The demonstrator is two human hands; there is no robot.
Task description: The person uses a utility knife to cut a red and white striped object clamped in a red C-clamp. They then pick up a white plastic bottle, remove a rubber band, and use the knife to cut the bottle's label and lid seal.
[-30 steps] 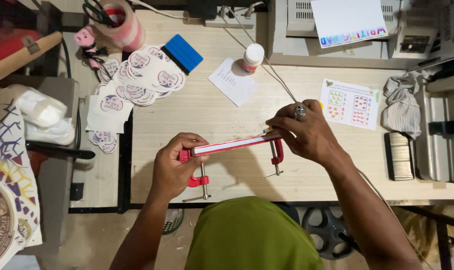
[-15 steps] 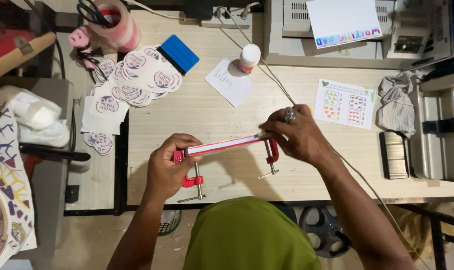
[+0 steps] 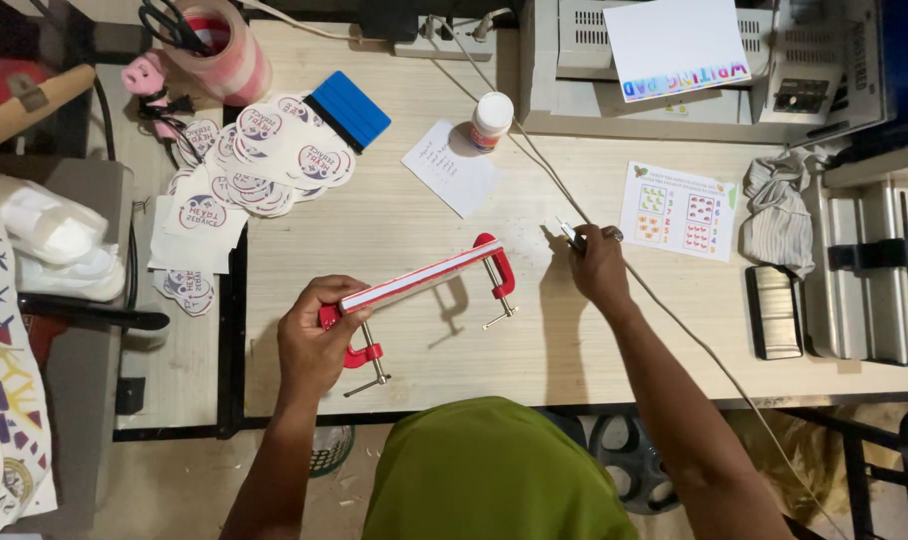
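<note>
My left hand grips the near end of a flat white-and-red stack pinched between two red C-clamps, one by my palm and one at the far end. The stack is held just above the pale wooden table. My right hand has left the stack and rests on the table to its right, fingers closed on a small metal tool beside a grey cable.
Round printed stickers, a blue squeegee, a tape roll with scissors, a white bottle, a paper note, a printed card, a crumpled cloth and machines along the back and right.
My right hand let go of the far clamp and moved right to the small metal tool on the table. The left hand still holds the clamped stack.
</note>
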